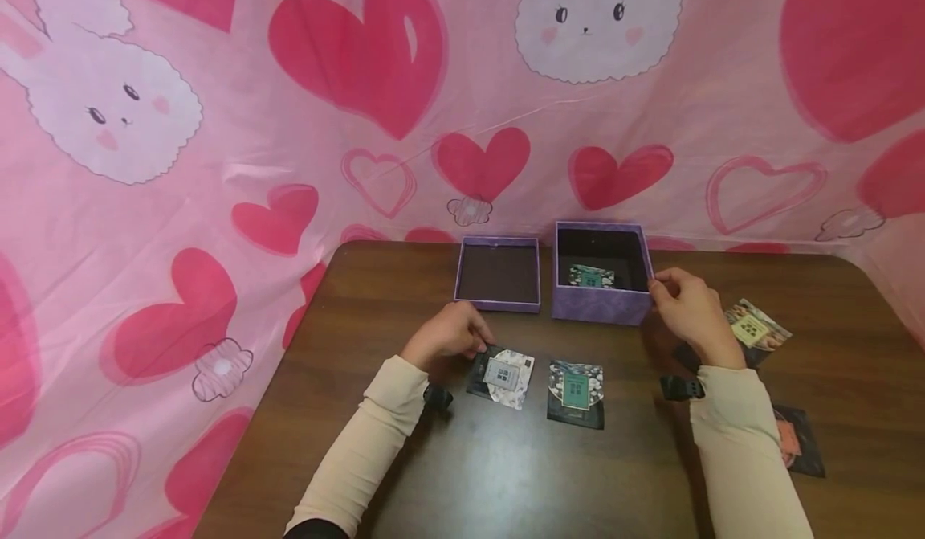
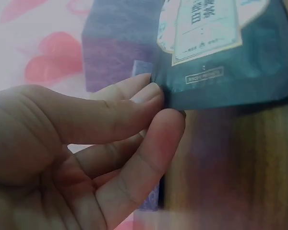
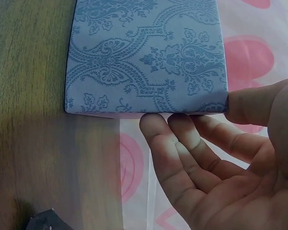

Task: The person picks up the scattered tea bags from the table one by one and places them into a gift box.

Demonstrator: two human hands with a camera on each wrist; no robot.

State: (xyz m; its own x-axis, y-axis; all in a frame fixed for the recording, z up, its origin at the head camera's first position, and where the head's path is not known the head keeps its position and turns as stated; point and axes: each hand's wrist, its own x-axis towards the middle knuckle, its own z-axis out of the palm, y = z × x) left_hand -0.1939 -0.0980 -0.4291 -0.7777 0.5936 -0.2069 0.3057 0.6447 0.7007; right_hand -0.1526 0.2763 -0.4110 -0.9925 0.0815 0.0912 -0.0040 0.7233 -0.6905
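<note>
My left hand (image 1: 454, 333) pinches the corner of a dark sachet (image 1: 503, 376) with a white patterned print and pale label. The left wrist view shows the thumb and fingers on the edge of this sachet (image 2: 206, 79). With thumb and fingertips, my right hand (image 1: 688, 314) holds the right front corner of an open purple box (image 1: 601, 304). A green-labelled sachet (image 1: 592, 275) lies inside. In the right wrist view the thumb is at the rim of the box (image 3: 146, 57) and the fingertips are against its side.
The box's upturned lid (image 1: 499, 307) lies left of it. Another green-labelled sachet (image 1: 575, 394) is on the table near the middle. To the right are a yellow-labelled sachet (image 1: 751, 326) and an orange-labelled one (image 1: 798, 441), partly behind the right arm. A pink curtain (image 1: 470, 81) hangs behind.
</note>
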